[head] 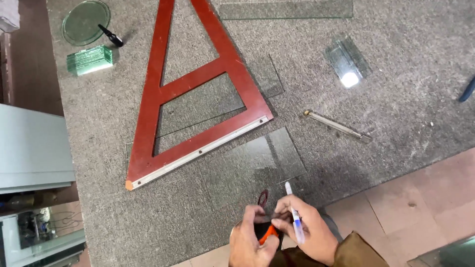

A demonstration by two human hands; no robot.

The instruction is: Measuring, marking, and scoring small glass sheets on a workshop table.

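My right hand [306, 232] pinches a white marker [293, 210], tip up, at bottom centre. My left hand [251, 240] is curled shut around an orange-black tool [268, 231]. Both sit just below the glass pane [252, 165]; the red triangle [190, 94] lies upper left.

Over the grey-carpeted desk [396, 89], the left hand [251, 242] pinched a small orange-and-black object [268, 232] while the right hand [306, 235] held a white marker [293, 210], near a glass sheet [252, 165] and a red triangular square [195, 94].
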